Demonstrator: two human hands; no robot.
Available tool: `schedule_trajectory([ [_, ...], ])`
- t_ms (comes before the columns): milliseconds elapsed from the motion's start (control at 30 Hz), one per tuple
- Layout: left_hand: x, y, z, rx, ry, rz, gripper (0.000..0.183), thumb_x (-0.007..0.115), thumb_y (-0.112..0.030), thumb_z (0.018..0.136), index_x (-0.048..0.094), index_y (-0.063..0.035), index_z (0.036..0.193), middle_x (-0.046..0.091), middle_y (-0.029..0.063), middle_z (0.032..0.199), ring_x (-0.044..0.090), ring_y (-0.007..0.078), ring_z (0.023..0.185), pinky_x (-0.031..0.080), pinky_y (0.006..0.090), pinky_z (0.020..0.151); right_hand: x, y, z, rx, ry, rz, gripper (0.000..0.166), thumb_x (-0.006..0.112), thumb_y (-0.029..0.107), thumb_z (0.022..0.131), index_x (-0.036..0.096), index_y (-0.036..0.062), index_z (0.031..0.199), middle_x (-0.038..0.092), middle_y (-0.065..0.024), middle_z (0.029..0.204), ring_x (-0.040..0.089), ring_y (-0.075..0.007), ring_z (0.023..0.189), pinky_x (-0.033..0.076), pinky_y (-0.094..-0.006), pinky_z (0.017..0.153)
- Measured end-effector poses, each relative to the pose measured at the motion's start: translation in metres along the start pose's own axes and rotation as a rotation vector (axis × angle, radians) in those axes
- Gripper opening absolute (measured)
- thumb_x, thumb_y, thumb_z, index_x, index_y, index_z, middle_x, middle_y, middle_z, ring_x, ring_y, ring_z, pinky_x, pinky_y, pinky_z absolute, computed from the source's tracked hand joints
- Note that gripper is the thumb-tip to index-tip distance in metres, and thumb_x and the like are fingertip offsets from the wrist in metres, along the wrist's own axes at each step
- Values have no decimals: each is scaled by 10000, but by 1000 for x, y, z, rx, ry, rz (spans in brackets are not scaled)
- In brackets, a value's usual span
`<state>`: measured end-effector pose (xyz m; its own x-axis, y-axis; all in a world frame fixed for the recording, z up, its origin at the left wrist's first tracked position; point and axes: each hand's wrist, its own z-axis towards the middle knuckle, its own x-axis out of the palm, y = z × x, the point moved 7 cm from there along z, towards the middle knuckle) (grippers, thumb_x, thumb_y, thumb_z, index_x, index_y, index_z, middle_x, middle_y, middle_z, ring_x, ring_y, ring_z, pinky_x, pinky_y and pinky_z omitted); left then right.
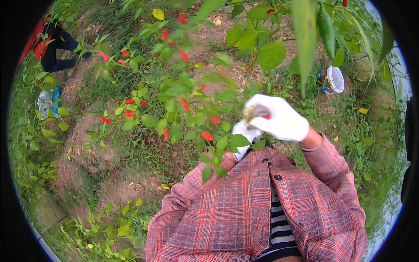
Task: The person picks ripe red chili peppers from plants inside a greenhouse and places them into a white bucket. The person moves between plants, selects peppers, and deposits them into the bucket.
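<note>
My right hand (278, 118), in a white glove with soiled fingertips, is raised in front of my chest. Its thumb and fingers curl together, and a bit of a red chili pepper (266, 117) shows between them. Just behind and below is my left hand (243, 132), also white-gloved and partly covered by leaves and the right hand; its fingers are hidden. A chili plant (170, 108) spreads to the left of both hands, with several ripe red peppers. Closest to the hands are one red pepper (207, 136) and another red pepper (215, 120).
A white-rimmed bucket (335, 80) lies tilted at the right. Overhanging leaves (273, 54) and a green chili pepper (326, 31) crowd the upper right. Another person (60, 46) is at the upper left, above a plastic bag (49, 103). Bare soil (88, 140) shows between weeds.
</note>
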<state>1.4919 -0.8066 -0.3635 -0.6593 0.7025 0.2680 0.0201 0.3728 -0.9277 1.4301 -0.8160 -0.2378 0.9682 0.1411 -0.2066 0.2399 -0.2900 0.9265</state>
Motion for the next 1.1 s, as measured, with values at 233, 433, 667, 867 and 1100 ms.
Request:
schedule_trajectory([
  [233, 2, 21, 5, 150, 16, 155, 266, 500, -107, 816, 478, -3, 1060, 541, 70, 875, 528, 138, 757, 453, 276, 679, 47, -16, 50, -67, 166, -662, 372, 562, 146, 729, 484, 56, 1081, 601, -156, 777, 600, -286, 701, 481, -340, 644],
  [433, -18, 62, -1, -34, 227, -287, 297, 471, -155, 842, 449, -10, 1100, 518, 96, 983, 523, 175, 845, 449, 308, 753, 52, -32, 72, -147, 72, -524, 255, 563, 186, 732, 545, 59, 952, 587, -166, 796, 574, -324, 731, 460, -359, 675],
  [667, -60, 62, -5, -98, 137, -1195, 235, 397, -229, 886, 467, -37, 1001, 521, 71, 907, 501, 168, 760, 407, 302, 640, 29, -67, 63, 61, -83, -71, 136, 567, 92, 775, 564, 7, 881, 589, -35, 735, 530, -62, 642, 438, -216, 582],
  [867, -59, 67, -1, -209, 80, -1051, 299, 413, -300, 885, 486, -43, 1019, 541, 37, 890, 460, 88, 665, 368, 193, 577, 32, -84, 56, 172, -65, 162, 97, 558, 69, 793, 562, 10, 869, 577, -32, 715, 523, -68, 553, 427, -208, 507],
  [1100, -46, 49, -7, -272, 117, -1042, 237, 378, -273, 860, 475, -58, 876, 491, 58, 804, 384, 116, 599, 316, 228, 576, 31, -100, 52, 244, -85, 241, 108, 560, 84, 784, 558, -19, 818, 576, -47, 666, 537, -99, 535, 427, -237, 500],
])
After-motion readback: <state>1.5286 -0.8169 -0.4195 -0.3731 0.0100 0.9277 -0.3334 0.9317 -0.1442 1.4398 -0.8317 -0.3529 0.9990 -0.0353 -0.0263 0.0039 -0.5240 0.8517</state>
